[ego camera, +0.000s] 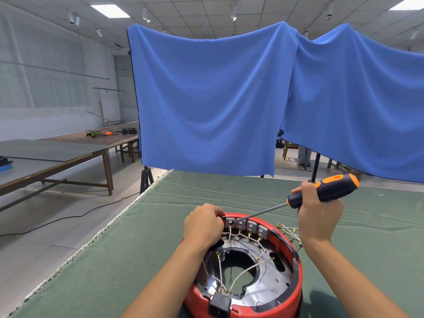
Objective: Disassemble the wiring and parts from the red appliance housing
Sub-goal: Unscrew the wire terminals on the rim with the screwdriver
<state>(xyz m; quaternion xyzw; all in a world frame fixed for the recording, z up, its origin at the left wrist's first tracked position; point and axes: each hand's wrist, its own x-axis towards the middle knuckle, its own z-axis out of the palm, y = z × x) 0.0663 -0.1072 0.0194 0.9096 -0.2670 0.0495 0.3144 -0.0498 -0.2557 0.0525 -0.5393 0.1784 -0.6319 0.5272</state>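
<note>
Red housing (296, 292) still wired; left hand (203, 226) grips its rim, right hand (319, 212) grips screwdriver (321, 193) at switches (246, 227).

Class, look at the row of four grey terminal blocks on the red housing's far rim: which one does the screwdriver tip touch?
The leftmost grey terminal block, next to the left hand. The screwdriver tip meets it; the other three, to its right, are untouched.

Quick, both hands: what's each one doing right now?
Left hand: fingers curled on the red housing rim.
Right hand: grips the screwdriver, tip at the leftmost grey switch.
</note>
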